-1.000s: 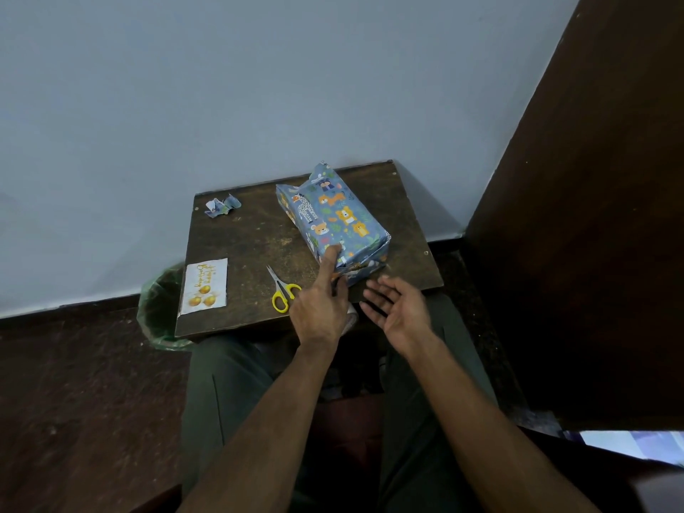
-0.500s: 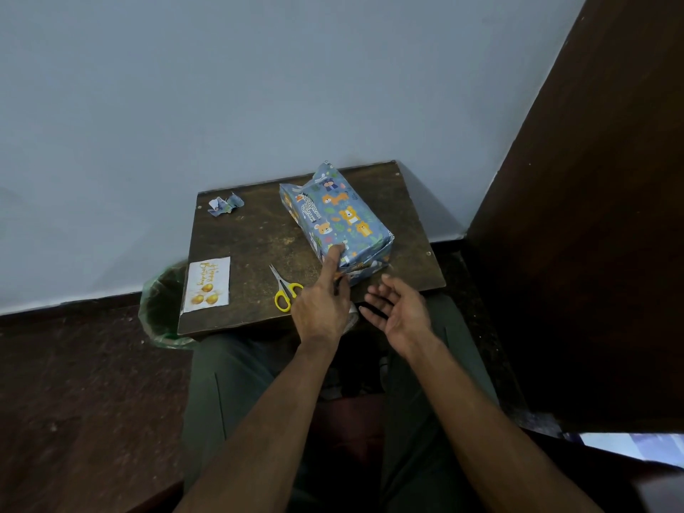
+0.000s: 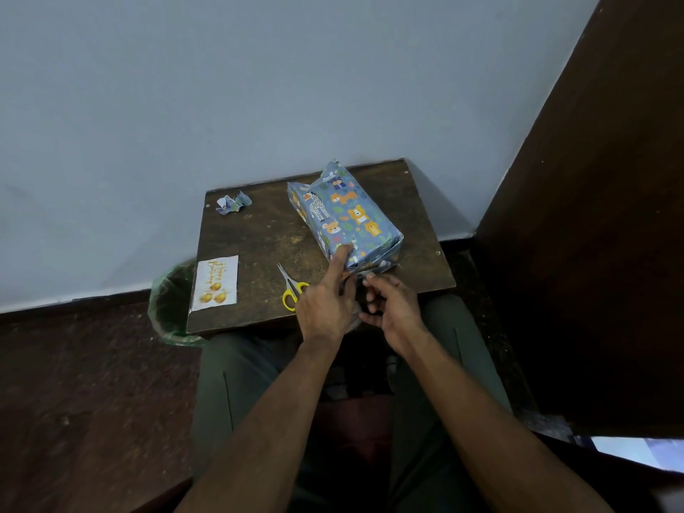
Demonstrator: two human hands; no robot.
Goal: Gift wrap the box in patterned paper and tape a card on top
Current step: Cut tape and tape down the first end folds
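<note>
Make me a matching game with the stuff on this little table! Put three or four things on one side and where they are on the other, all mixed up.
Things:
1. wrapped box
2. birthday card
3. scissors
4. paper scraps

Places:
A. far left corner of the table, by the wall
B. near left corner, just above the green bin
C. right half of the table, with the left hand's finger pressing on its near end
D. middle of the near edge, partly under the left hand

Pairs: 1-C, 2-B, 3-D, 4-A
</note>
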